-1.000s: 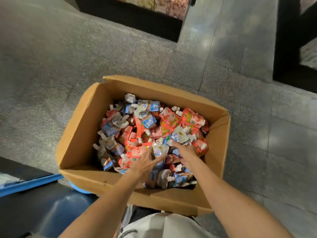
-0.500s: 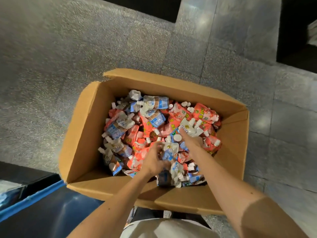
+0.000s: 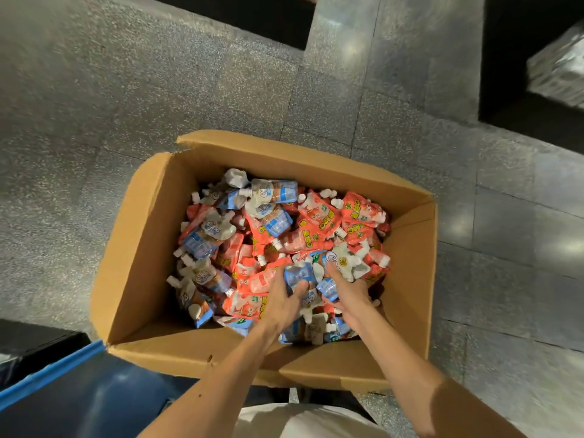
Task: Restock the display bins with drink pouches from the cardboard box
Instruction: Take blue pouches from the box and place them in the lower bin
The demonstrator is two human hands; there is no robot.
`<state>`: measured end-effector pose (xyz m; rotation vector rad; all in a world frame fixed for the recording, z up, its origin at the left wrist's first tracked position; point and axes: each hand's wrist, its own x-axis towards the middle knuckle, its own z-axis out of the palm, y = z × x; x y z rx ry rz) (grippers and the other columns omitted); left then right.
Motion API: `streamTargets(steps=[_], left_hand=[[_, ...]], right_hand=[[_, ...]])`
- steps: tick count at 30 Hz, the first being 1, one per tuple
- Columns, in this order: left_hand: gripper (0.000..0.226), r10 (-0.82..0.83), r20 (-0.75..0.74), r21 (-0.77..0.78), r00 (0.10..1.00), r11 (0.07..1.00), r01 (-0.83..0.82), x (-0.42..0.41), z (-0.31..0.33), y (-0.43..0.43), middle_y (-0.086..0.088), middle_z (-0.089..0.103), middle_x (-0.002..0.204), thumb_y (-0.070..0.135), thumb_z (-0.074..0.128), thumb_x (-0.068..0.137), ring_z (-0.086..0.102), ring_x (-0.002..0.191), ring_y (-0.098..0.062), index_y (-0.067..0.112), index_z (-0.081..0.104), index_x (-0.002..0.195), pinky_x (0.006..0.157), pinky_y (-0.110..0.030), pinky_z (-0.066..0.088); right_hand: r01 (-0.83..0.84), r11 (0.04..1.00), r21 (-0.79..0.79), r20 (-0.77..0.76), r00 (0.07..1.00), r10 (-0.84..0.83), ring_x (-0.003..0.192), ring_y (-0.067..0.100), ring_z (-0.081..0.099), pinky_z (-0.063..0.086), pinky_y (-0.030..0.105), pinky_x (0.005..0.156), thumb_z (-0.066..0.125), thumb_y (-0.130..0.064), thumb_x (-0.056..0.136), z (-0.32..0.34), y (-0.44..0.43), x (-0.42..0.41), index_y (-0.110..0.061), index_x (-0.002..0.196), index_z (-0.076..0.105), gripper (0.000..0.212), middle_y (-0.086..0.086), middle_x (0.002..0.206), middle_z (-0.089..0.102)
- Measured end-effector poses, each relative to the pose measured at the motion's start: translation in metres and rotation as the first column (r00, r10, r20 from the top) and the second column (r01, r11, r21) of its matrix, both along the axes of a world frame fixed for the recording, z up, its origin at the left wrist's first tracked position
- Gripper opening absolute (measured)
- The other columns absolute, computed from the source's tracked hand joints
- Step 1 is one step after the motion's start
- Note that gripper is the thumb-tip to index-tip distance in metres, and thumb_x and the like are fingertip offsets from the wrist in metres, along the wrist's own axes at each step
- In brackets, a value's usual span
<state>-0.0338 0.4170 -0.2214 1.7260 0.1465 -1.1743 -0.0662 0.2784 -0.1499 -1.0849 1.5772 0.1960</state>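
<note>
Shirt (image 3: 316, 420): white cloth at 6 o'clock, nearest to the camera.
Blue-edged surface (image 3: 79, 396): dark and shiny, at 8 o'clock, touching the near left corner of the box.
Left hand (image 3: 281, 298): inside the box, near its front wall; the fingers are curled around a blue and white pouch (image 3: 298, 273).
Right hand (image 3: 346, 290): just beside the left one, at its 3 o'clock; the fingers are closed on a white pouch (image 3: 346, 260) with a round cap.
Cardboard box (image 3: 142, 254): it stands on the floor in the middle of the view, flaps open.
Drink pouches (image 3: 284, 235): they fill the box in a loose heap; the red ones lie mostly from the centre to 2 o'clock, the blue and white ones more at 9 and 12 o'clock.
Floor (image 3: 158, 90): grey speckled tiles all around the box.
Dark fixture (image 3: 252, 17): at 12 o'clock, well apart from the box.
Second dark fixture (image 3: 537, 74): at 2 o'clock; something pale and wrapped lies in it, too blurred to tell.
</note>
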Motion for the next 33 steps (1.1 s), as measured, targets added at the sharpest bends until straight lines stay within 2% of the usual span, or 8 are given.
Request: streamTargets(steps=[5,9,13,15,20,24,27,33], left_hand=[[0.065,0.125,0.019,-0.066,0.992,0.99,-0.123,0.016,0.059,0.001,-0.007,0.057,0.134,0.052,0.06,0.092,0.058,0.119,-0.023,0.021,0.032,0.142,0.103,-0.048,0.048],[0.075,0.272,-0.02,-0.081,0.962,0.959,-0.272,0.03,0.084,-0.002,0.002,0.047,0.145,0.063,0.062,0.087,0.049,0.132,-0.023,0.025,0.033,0.146,0.104,-0.049,0.047],[0.052,0.391,-0.027,-0.127,0.92,0.912,-0.391,0.038,0.112,0.007,-0.013,0.07,0.107,0.054,0.062,0.088,0.062,0.087,-0.027,0.015,0.054,0.121,0.074,-0.042,0.051],[0.036,0.454,0.035,-0.155,0.89,0.883,-0.444,0.037,0.133,0.015,-0.003,0.072,0.088,0.044,0.061,0.094,0.063,0.077,-0.022,0.012,0.062,0.112,0.07,-0.035,0.049],[0.041,0.672,0.015,-0.151,0.741,0.734,-0.662,0.013,0.192,0.043,0.001,0.067,0.099,0.051,0.061,0.091,0.065,0.092,-0.026,0.014,0.068,0.109,0.081,-0.046,0.053],[0.038,0.797,-0.113,-0.333,0.593,0.532,-0.779,-0.036,0.249,0.071,-0.011,0.073,0.094,0.043,0.055,0.095,0.068,0.072,-0.024,0.009,0.072,0.101,0.059,-0.028,0.053],[0.045,0.87,-0.14,-0.427,0.472,0.377,-0.822,-0.081,0.29,0.1,-0.011,0.074,0.108,0.046,0.052,0.096,0.071,0.088,-0.024,0.01,0.07,0.116,0.067,-0.031,0.058],[0.046,0.98,-0.031,-0.529,0.197,0.151,-0.835,-0.163,0.362,0.173,-0.013,0.074,0.102,0.047,0.052,0.098,0.07,0.081,-0.024,0.009,0.068,0.117,0.06,-0.031,0.057]], right_hand=[[-0.025,0.998,0.053,0.113,0.993,0.018,0.137,0.029,0.044,0.049,0.051,0.101,0.08,-0.056,0.07,0.014,0.0,0.0,-0.01,0.151,0.029,0.106,0.009,0.155,0.037],[-0.081,0.99,0.119,0.239,0.97,0.05,0.144,0.025,0.035,0.04,0.047,0.108,0.078,-0.055,0.072,0.031,-0.005,0.005,-0.017,0.156,0.015,0.111,0.006,0.159,0.031],[-0.304,0.95,0.072,0.286,0.919,0.272,0.144,0.025,0.033,0.032,0.051,0.116,0.082,-0.07,0.056,0.045,-0.012,0.0,-0.011,0.156,0.013,0.135,0.005,0.159,0.031],[-0.463,0.886,0.041,0.298,0.852,0.431,0.139,0.023,0.039,0.032,0.05,0.115,0.08,-0.082,0.04,0.056,-0.018,-0.003,-0.007,0.149,0.034,0.14,0.003,0.153,0.042],[-0.755,0.654,-0.057,0.444,0.567,0.694,0.114,0.011,0.046,0.037,0.031,0.097,0.07,-0.042,0.087,0.138,-0.013,-0.016,-0.025,0.116,0.043,0.043,-0.013,0.133,0.052],[-0.882,0.467,-0.067,0.567,0.351,0.745,0.135,0.018,0.043,0.033,0.032,0.107,0.071,-0.045,0.085,0.195,-0.005,-0.036,-0.005,0.145,0.036,0.081,-0.014,0.136,0.044],[-0.903,0.428,-0.027,0.689,0.293,0.662,0.091,0.015,0.07,0.055,0.03,0.077,0.062,-0.015,0.094,0.23,0.028,-0.042,-0.009,0.108,0.057,0.016,-0.01,0.091,0.075],[-0.971,0.224,-0.087,0.854,0.043,0.519,0.087,0.023,0.073,0.06,0.031,0.066,0.07,-0.013,0.082,0.275,0.149,-0.061,-0.005,0.116,0.062,0.036,0.009,0.1,0.075]])
